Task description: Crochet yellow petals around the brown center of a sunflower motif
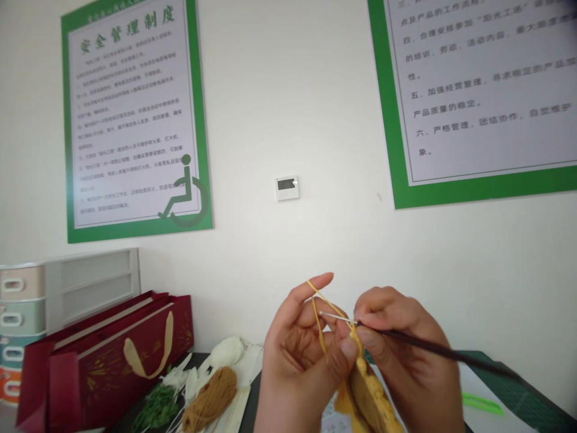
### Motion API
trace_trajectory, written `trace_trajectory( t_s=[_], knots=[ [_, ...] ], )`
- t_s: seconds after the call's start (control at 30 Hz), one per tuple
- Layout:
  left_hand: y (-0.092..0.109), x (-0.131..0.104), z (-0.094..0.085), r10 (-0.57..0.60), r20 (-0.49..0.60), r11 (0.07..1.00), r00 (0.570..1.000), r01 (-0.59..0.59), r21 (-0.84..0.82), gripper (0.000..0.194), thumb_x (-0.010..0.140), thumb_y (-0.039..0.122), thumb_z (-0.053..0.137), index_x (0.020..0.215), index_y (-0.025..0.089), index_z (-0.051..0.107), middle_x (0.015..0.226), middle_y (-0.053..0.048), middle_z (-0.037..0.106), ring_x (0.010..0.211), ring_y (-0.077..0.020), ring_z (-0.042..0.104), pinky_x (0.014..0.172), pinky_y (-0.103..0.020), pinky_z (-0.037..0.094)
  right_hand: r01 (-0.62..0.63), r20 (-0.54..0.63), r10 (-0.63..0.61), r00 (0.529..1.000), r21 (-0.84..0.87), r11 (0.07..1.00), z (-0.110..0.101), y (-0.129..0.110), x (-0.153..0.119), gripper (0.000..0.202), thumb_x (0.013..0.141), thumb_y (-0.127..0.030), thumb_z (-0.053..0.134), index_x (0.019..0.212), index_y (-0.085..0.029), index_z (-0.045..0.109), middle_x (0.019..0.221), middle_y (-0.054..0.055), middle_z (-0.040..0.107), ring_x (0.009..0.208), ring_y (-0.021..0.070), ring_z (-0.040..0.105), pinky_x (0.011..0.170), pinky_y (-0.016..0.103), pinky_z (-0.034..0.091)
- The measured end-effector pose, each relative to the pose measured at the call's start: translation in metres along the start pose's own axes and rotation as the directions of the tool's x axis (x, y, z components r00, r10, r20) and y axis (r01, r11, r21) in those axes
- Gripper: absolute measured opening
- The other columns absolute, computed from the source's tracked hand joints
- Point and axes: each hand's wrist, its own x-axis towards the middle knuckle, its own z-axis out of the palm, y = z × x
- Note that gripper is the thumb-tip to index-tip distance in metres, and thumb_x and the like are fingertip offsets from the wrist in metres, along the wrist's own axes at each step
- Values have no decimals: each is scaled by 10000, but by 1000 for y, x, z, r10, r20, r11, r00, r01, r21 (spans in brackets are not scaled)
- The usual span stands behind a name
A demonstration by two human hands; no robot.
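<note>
My left hand (pixel 306 355) pinches the top edge of a yellow crochet piece (pixel 372 394) between thumb and fingers. Yellow yarn (pixel 319 322) runs over its raised index finger and down to the work. In my right hand (pixel 401 343) is a crochet hook (pixel 415 340) with a dark handle and a thin silver shaft. The shaft points left, passing through or beside the yarn at the top of the piece; which one I cannot tell. The lower part of the crochet piece leaves the bottom of the view.
Brown yarn (pixel 211 400), green yarn (pixel 155 409) and white yarn (pixel 226 352) lie at the lower left. Behind them stand dark red gift bags (pixel 117 367) and stacked drawers (pixel 22 316). At right, a bright green strip (pixel 482 403) lies near a dark green mat (pixel 509 388).
</note>
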Motion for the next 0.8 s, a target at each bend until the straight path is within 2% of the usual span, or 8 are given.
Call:
trace_trajectory(
  t_s=[0.07, 0.13, 0.23, 0.33, 0.57, 0.63, 0.7, 0.8],
  knots=[
    [0, -1, 2, -23, -16, 999, 1000, 22, -24, 570, 741, 127, 901, 1270, 248, 724, 773, 5, 687, 649, -78, 597, 624, -179, 477, 286, -22, -301, 953, -255, 924, 2, 1, -5, 306, 830, -41, 720, 1040, -262, 746, 898, 41, 705, 791, 191, 669, 630, 313, 553],
    [1, 0, 3, -128, 25, 986, 991, 130, -101, 622, 687, 103, 920, 1269, 221, 736, 772, 0, 679, 632, -81, 594, 595, -183, 470, 358, -167, -426, 889, -326, 875, 6, 1, -8, 272, 840, -82, 728, 1017, -286, 761, 912, 48, 711, 794, 218, 664, 624, 353, 551],
    [2, 2, -1, -276, 152, 928, 949, 305, -216, 642, 631, 58, 904, 1248, 158, 757, 787, -19, 657, 649, -93, 608, 586, -182, 473, 173, -214, -160, 964, 43, 984, 9, -1, -5, 90, 930, -190, 683, 963, -269, 711, 796, 21, 653, 698, 176, 600, 555, 308, 514],
    [1, 6, -6, -292, 235, 904, 927, 348, -248, 650, 633, 36, 864, 1262, 160, 755, 785, -32, 660, 662, -108, 615, 583, -181, 486, -102, -139, 171, 975, 401, 911, 7, -6, 4, 93, 997, -312, 600, 923, -263, 627, 698, -8, 580, 625, 148, 539, 535, 274, 490],
    [0, 5, -8, -185, 201, 957, 962, 223, -185, 562, 682, 62, 858, 1222, 193, 769, 782, -22, 679, 659, -106, 612, 600, -191, 480, -369, 85, 379, 921, 501, 783, 3, -12, 10, 219, 1041, -351, 488, 859, -256, 564, 643, -39, 504, 527, 103, 448, 481, 222, 414],
    [0, 2, -6, -108, 127, 986, 986, 122, -112, 581, 713, 90, 881, 1260, 232, 751, 798, -19, 687, 713, -114, 630, 662, -200, 488, -262, 63, 255, 965, 328, 908, -1, -8, 7, 93, 1003, -271, 578, 913, -270, 603, 744, -16, 586, 621, 122, 556, 531, 242, 477],
    [-1, 0, -3, -55, 69, 996, 996, 59, -61, 585, 746, 93, 873, 1288, 266, 736, 806, -11, 688, 704, -97, 613, 670, -195, 480, 11, 31, -12, 999, 18, 1000, -6, -2, 3, 160, 919, -125, 661, 987, -270, 668, 849, 15, 651, 751, 155, 637, 613, 283, 537],
    [-4, -1, 0, -110, 70, 989, 992, 116, -90, 587, 730, 86, 874, 1279, 249, 745, 789, -3, 670, 644, -79, 572, 625, -192, 471, 395, 65, -401, 914, -370, 841, -8, 0, -4, 394, 771, -25, 762, 1083, -265, 749, 941, 51, 716, 799, 203, 669, 627, 338, 555]
  ],
)
